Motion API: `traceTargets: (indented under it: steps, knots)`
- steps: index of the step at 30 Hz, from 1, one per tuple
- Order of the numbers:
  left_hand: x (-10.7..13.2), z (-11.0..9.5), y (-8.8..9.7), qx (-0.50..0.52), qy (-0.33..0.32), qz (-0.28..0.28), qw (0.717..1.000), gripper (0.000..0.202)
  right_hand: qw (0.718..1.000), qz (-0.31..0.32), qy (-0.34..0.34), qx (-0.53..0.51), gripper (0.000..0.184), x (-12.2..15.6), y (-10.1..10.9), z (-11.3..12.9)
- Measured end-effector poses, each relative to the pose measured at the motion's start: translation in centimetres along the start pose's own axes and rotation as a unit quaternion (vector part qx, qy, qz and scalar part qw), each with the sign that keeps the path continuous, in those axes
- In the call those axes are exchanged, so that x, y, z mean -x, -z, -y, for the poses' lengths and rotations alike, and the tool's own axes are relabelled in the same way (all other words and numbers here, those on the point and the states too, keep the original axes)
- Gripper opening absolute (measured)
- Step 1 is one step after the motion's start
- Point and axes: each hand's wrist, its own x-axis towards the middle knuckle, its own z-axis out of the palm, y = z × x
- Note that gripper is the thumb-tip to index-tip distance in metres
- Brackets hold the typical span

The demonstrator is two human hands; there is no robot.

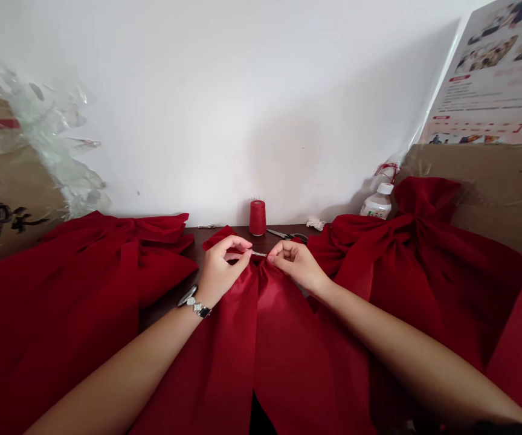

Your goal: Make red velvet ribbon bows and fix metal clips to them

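Head view, looking forward and down: the left hand [222, 269] and the right hand [296, 266] are held close together above the front edge of a dark wooden worktop [225, 240]. The fingers [243, 249] of both hands are clenched in a pinch on a thin metal needle [259, 254], which shows only as a short bright sliver between them. The fingers hide most of the grip, and no thread can be made out at this size. A red fabric bag [261, 302] lies directly below the hands, its gathered top at the worktop edge and its lower part hanging between the forearms, cut off by the frame. A similar gathered red bag lies to each side: left bag [75, 284], right bag [424, 266]. Beyond the hands stand a cone of red thread [257, 217] and a pair of scissors [286, 234], the latter partly hidden by red cloth. A white plastic bottle [377, 204] is partly hidden behind the right bag. A wristwatch [193, 301] is worn on the left wrist
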Motion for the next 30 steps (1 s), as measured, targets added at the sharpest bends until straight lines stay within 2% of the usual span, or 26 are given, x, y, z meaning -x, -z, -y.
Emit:
traceTargets:
  steps: [3, 6, 8, 10, 15, 20, 22, 26, 30]
  knots:
    - [-0.2, -0.5, 0.6, -0.128, -0.145, -0.026, 0.981, 0.006, 1.000, -0.015, -0.014, -0.018, 0.036, 0.0, 0.0, 0.1]
    - [0.0, -0.8, 0.8, -0.245, -0.293, -0.008, 0.924, 0.014, 1.000, -0.014, -0.010, -0.025, 0.039, 0.2, -0.2, 0.3]
    - [0.2, -0.9, 0.8, -0.290, -0.352, 0.006, 0.890, 0.018, 1.000, -0.004, -0.001, -0.025, 0.040, 0.4, -0.4, 0.4]
    - [0.3, -0.9, 0.8, -0.313, -0.382, 0.011, 0.869, 0.018, 1.000, 0.007, 0.005, -0.021, 0.039, 0.6, -0.7, 0.6]
    - [0.1, -1.2, 0.9, -0.328, -0.407, -0.006, 0.853, 0.016, 1.000, 0.020, 0.000, -0.022, 0.038, 1.1, -1.2, 1.1]
    - [-0.1, -1.6, 1.1, -0.283, -0.431, -0.022, 0.856, 0.013, 0.997, 0.070, 0.002, -0.042, 0.033, 1.3, -1.1, 1.5]
    - [0.0, -1.7, 1.1, -0.237, -0.412, -0.016, 0.880, 0.010, 0.993, 0.103, 0.003, -0.059, 0.030, 1.3, -0.9, 1.7]
    - [0.4, -2.0, 0.9, -0.127, -0.304, 0.011, 0.944, 0.013, 0.983, 0.170, 0.027, -0.061, 0.027, 1.2, -0.4, 1.8]
    - [0.8, -2.6, 0.7, -0.075, -0.249, 0.022, 0.965, 0.022, 0.970, 0.231, 0.063, -0.044, 0.028, 1.1, 0.0, 1.8]
